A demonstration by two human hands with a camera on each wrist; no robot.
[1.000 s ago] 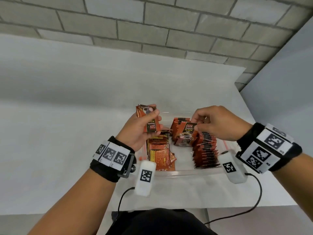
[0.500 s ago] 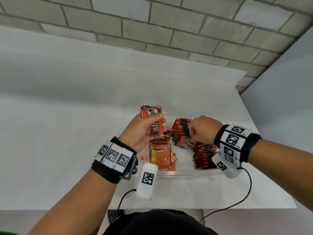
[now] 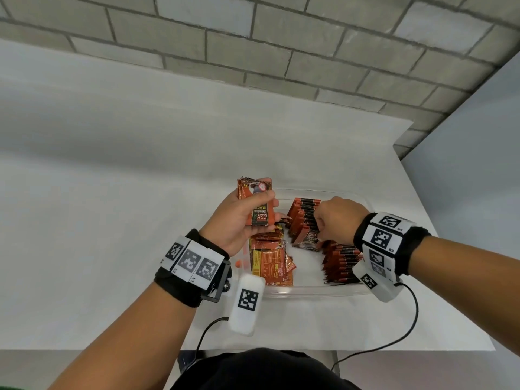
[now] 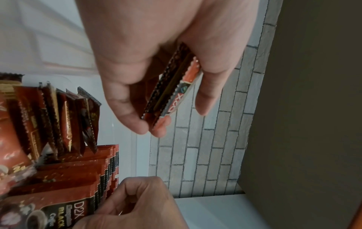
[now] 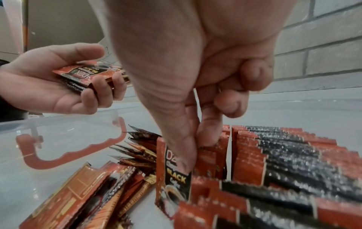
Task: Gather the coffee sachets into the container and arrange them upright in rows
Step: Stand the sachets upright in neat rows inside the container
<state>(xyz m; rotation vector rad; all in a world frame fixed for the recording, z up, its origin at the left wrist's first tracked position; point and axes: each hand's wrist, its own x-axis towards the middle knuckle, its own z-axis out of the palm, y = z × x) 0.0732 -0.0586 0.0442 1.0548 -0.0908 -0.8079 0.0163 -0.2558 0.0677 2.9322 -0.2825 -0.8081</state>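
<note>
Coffee sachets: most upright in rows inside container; several flat by its left wall. Right hand pinches one into row. Left hand grips small stack.

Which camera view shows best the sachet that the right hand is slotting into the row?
The right wrist view: thumb and fingers pinch the sachet, label facing. The head view shows it small under the hand; the left wrist view catches only its label.

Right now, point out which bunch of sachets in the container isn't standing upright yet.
The loose pile at the container's left end, under the left hand: its sachets lie flat and overlapping, while the two rows beside the right hand stand on edge.
</note>
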